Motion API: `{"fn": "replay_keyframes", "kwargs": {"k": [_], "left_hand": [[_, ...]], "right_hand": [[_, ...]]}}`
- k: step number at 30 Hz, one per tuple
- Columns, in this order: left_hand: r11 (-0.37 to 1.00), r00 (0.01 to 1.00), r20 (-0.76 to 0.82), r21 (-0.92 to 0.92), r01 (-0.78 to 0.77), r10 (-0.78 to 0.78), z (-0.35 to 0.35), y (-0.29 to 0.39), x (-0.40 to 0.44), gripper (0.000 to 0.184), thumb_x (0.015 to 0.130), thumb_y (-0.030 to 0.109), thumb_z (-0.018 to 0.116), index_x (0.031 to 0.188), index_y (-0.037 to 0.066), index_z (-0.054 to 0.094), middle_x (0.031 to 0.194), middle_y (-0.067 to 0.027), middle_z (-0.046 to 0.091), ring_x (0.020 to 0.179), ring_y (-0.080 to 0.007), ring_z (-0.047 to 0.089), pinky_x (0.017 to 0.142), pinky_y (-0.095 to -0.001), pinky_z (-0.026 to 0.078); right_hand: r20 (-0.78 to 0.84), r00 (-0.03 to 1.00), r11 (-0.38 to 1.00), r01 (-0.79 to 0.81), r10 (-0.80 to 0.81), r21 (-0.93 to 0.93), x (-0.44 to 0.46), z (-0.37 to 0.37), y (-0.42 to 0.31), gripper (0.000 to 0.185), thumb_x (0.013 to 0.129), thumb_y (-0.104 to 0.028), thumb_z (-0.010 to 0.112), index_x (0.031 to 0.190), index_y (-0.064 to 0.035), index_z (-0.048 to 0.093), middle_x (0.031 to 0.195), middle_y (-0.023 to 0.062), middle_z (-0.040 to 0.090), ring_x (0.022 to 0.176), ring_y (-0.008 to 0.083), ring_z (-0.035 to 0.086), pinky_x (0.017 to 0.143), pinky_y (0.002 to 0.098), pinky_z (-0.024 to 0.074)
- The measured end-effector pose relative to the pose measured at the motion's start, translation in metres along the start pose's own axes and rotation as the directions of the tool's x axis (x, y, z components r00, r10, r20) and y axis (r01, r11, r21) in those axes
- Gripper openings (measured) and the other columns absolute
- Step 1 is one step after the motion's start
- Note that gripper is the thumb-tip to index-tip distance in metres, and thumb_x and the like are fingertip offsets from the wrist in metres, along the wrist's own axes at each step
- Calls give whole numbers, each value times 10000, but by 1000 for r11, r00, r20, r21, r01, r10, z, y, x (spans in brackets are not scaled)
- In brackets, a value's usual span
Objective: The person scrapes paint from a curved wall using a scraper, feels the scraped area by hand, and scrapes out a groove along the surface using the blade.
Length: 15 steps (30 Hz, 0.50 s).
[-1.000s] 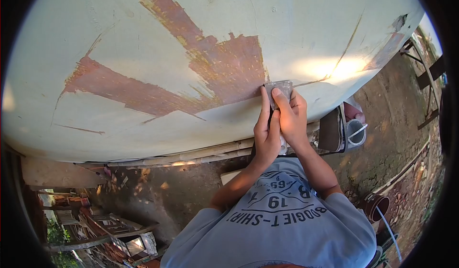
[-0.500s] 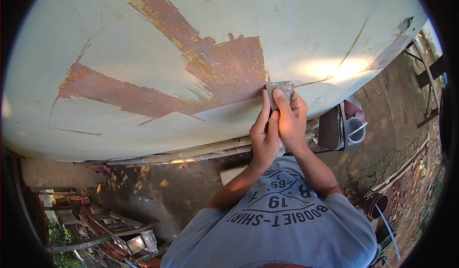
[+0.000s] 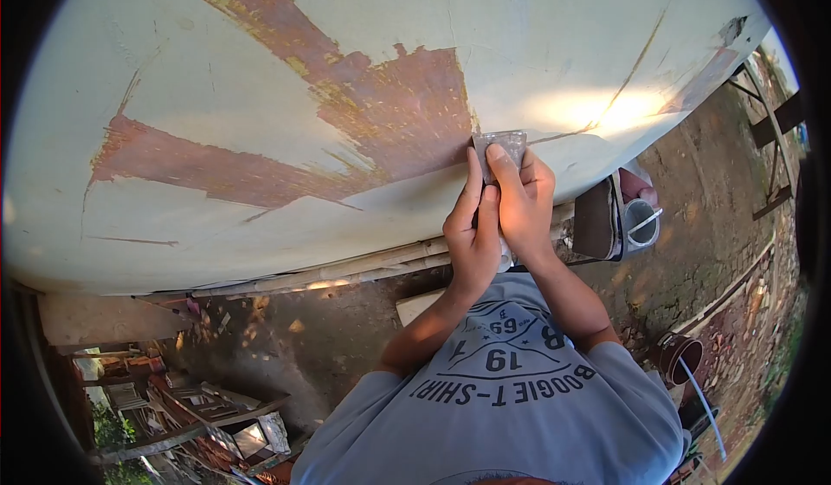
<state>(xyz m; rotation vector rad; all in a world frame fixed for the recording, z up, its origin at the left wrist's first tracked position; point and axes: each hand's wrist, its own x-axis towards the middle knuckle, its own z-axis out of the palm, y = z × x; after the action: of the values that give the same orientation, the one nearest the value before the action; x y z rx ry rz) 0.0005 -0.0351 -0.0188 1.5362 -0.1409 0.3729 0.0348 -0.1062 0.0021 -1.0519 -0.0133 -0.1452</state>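
Scraper: we found the scraper [image 3: 516, 149] in both hands, right of the middle of the scene, its flat grey blade at the far end and its whitish handle end showing at the near end; the hands hid most of the handle.
Left hand: we saw the left hand [image 3: 472, 238] wrapped around the left side of the scraper, its fingers closed in on the tool, the index finger reaching along to the left edge of the blade.
Right hand: we noted the right hand [image 3: 526, 212] gripping the right side, its fingers bent around the tool and its thumb laid flat on the blade.
Blade position: we placed the left corner of the blade just beside the right end of the reddish-brown patch [image 3: 402, 108]; we could not tell whether the whole edge touched.
Pale surface: we recorded a large, curved pale surface [image 3: 338, 195] bearing the patch, with yellowish streaks along its borders.
Scratch: we observed a thin dark line [image 3: 564, 135] running right from the blade towards a glare of light [image 3: 619, 108].
Poles: we saw light poles [image 3: 407, 260] lying along the near edge of the surface.
Right of the hands: we listed a grey bucket [image 3: 641, 236] with a white handle and, nearer, a brown container [image 3: 686, 359] with a pale blue stick leaning from it.
Near left: we logged a heap of wood pieces [image 3: 216, 419] on the ground.
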Motion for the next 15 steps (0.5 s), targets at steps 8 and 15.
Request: {"fn": "replay_keyframes", "kwargs": {"k": [8, 15], "left_hand": [[1000, 1000, -7, 23, -4, 4, -1, 5, 2, 443, 1028, 33, 409, 1460, -59, 371, 1386, -153, 537, 1183, -142, 530, 986, -259, 429], [996, 997, 19, -46, 73, -72, -4, 19, 9, 438, 1028, 44, 418, 1450, -65, 382, 1353, -153, 563, 1149, -124, 538, 955, -246, 435]], "right_hand": [[-22, 1000, 1000, -3, 3, -15, -1, 2, -1, 194, 986, -127, 575, 840, -8, 622, 735, -45, 599, 654, 1, 474, 543, 202, 372], [-2, 1000, 1000, 13, -13, -5, -1, 8, -14, 194, 986, -131, 579, 844, -5, 620, 748, -37, 603, 660, 0, 476, 546, 201, 375]]}}
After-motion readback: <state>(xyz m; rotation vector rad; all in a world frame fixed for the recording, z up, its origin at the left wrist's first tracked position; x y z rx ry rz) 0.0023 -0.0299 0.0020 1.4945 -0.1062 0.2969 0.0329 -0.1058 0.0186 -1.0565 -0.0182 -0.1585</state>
